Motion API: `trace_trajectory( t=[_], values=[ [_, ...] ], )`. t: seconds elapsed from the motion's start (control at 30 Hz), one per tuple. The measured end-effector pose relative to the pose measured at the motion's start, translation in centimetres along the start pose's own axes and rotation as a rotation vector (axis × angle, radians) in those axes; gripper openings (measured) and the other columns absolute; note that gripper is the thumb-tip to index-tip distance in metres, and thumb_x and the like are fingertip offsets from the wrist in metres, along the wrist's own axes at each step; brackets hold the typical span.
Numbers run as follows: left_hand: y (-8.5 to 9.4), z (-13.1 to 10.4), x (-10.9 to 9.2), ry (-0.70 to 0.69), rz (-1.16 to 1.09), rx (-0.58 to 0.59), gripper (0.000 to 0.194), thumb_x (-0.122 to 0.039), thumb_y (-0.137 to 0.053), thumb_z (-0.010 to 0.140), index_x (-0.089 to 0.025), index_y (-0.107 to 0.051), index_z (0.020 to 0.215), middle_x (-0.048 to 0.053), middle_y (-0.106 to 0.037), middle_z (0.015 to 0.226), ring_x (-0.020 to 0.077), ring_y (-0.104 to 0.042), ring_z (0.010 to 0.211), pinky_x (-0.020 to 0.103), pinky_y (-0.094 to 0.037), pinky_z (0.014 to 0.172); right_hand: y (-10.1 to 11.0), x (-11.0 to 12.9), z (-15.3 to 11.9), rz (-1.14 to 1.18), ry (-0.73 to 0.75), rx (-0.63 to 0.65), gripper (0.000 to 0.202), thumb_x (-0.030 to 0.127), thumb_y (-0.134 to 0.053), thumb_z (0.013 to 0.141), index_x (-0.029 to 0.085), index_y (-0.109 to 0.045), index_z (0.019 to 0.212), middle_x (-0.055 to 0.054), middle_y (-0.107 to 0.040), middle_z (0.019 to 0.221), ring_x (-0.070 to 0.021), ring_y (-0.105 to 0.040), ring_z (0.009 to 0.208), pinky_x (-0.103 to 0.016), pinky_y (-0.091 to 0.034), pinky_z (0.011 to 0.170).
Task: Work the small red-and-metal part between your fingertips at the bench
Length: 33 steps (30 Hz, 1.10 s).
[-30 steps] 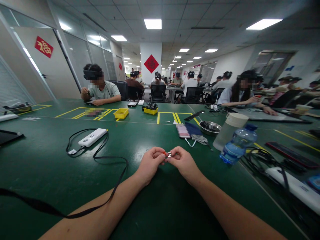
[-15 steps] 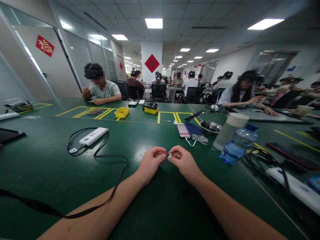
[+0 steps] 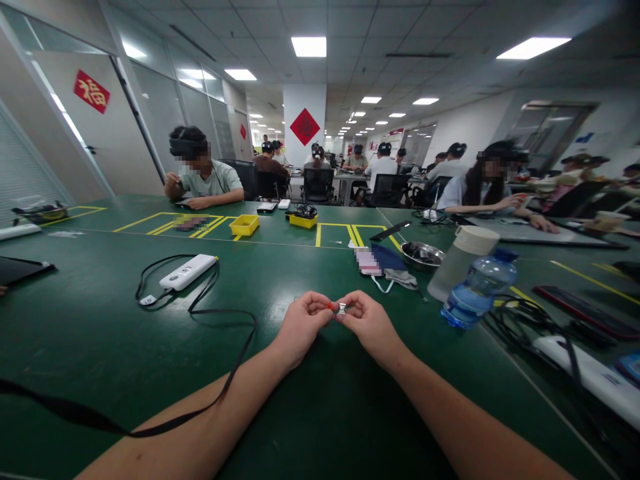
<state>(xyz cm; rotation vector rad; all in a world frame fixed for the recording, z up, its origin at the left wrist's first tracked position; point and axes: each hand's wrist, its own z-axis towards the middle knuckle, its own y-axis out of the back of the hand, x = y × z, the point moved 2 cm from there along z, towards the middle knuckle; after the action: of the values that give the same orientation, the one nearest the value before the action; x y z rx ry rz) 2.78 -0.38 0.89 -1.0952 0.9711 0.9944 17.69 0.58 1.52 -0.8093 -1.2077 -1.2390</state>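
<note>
Above the green table (image 3: 280,260), my two hands are raised close together with their fingertips nearly meeting. My left hand (image 3: 305,325) pinches a small red piece (image 3: 331,306), mostly covered by the thumb and fingers. In the fingertips of my right hand (image 3: 367,322) is a small silvery metal piece (image 3: 342,309). Both pieces are too small for me to tell their kind. The metal piece sits just right of the red one; whether they touch, I cannot tell.
A black strap (image 3: 165,427) crosses my left forearm from a white device (image 3: 190,272). To the right stand a water bottle (image 3: 477,290), a frosted bottle (image 3: 457,260) and a metal bowl (image 3: 423,255). Yellow trays (image 3: 245,225) lie farther back. Across the table sits a person (image 3: 207,177).
My fingertips have come slightly closer together. The silvery piece has turned a little and shows more of its face; less of the red piece is visible.
</note>
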Motion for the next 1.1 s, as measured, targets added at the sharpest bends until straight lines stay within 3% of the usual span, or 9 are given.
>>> trace_trajectory(
  t=[0.27, 0.5, 0.7, 1.1],
  values=[
    [0.3, 0.3, -0.1, 0.046, 0.018, -0.084, 0.021, -0.024, -0.066, 0.067, -0.015, -0.056, 0.084, 0.002, -0.064, 0.074, 0.0120, -0.059, 0.065, 0.024, -0.046, 0.060, 0.3, -0.2, 0.2, -0.201, -0.021, -0.035, 0.020, 0.028, -0.065, 0.066, 0.018, -0.058, 0.082, 0.000, -0.061, 0.068, -0.0133, -0.055, 0.058, -0.026, -0.043, 0.054],
    [0.3, 0.2, 0.4, 0.076, 0.000, 0.021, 0.023, -0.026, -0.066, 0.069, -0.015, -0.057, 0.086, 0.004, -0.063, 0.075, 0.0136, -0.061, 0.068, 0.026, -0.047, 0.065, 0.0, -0.1, 0.0, -0.213, 0.023, -0.053, 0.016, 0.026, -0.064, 0.068, 0.020, -0.059, 0.081, 0.001, -0.059, 0.066, -0.0129, -0.053, 0.057, -0.025, -0.039, 0.052],
    [0.4, 0.3, 0.2, -0.010, 0.093, 0.023, 0.020, -0.021, -0.066, 0.068, -0.016, -0.058, 0.085, 0.001, -0.059, 0.073, 0.0107, -0.055, 0.067, 0.023, -0.043, 0.064, 0.0, 0.2, -0.3, -0.246, 0.017, -0.029, 0.017, 0.026, -0.061, 0.070, 0.021, -0.057, 0.086, 0.002, -0.059, 0.063, -0.0117, -0.051, 0.050, -0.023, -0.034, 0.046],
    [0.6, 0.4, 0.3, -0.089, 0.293, 0.008, 0.017, -0.022, -0.065, 0.069, -0.016, -0.057, 0.082, -0.003, -0.052, 0.067, 0.0090, -0.047, 0.061, 0.020, -0.037, 0.057, -0.1, 0.7, -0.2, -0.341, 0.033, -0.032, 0.013, 0.023, -0.059, 0.071, 0.020, -0.056, 0.083, 0.002, -0.059, 0.066, -0.0115, -0.054, 0.054, -0.022, -0.038, 0.049]
  ],
)
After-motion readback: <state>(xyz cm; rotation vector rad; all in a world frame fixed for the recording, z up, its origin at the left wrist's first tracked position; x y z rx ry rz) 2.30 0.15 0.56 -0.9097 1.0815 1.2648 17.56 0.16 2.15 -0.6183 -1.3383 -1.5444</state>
